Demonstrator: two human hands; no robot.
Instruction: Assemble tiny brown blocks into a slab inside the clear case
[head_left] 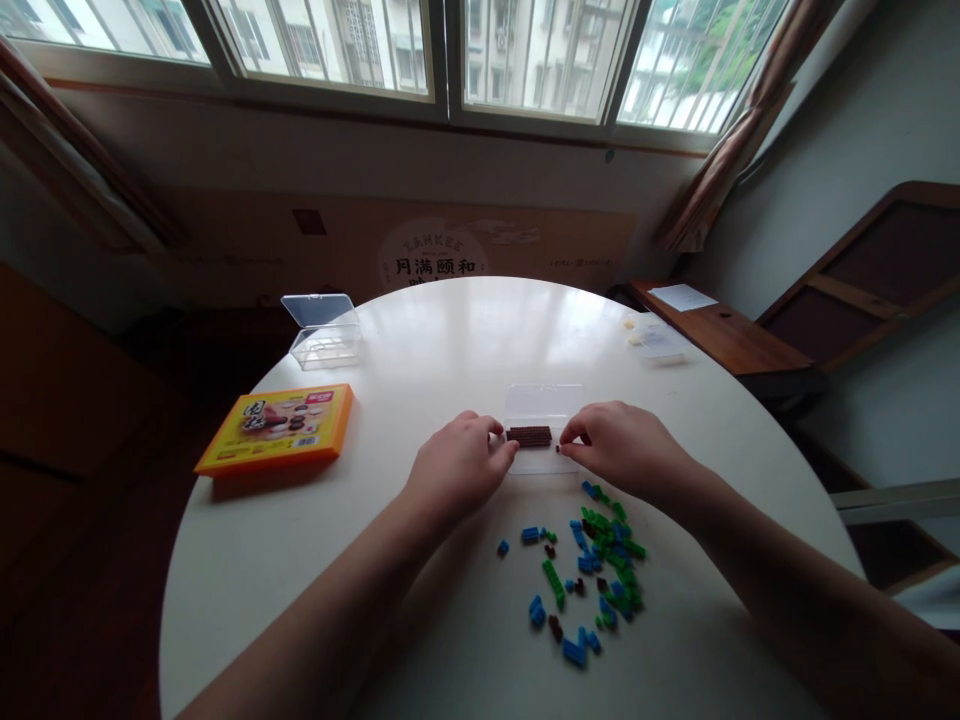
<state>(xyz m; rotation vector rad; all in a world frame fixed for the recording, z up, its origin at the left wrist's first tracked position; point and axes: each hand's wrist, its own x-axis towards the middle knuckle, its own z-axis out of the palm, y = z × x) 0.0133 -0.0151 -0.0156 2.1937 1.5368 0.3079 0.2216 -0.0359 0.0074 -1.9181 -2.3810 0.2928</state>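
Note:
A small dark brown block assembly (pixel 529 436) lies over a shallow clear plastic tray (pixel 541 403) near the middle of the round white table (pixel 420 350). My left hand (pixel 459 468) is curled, its thumb and fingers pinching the assembly's left end. My right hand (pixel 626 449) is curled too, its fingertips pinched close to the assembly's right end, with a tiny dark piece at the fingertips. A scatter of several tiny blue, green and brown bricks (pixel 596 570) lies just in front of my right wrist.
An orange box (pixel 279 427) lies at the table's left edge. An open clear plastic case (pixel 324 330) stands behind it. Another small clear container (pixel 656 338) sits at the far right. A wooden side table with paper (pixel 712 325) adjoins the right.

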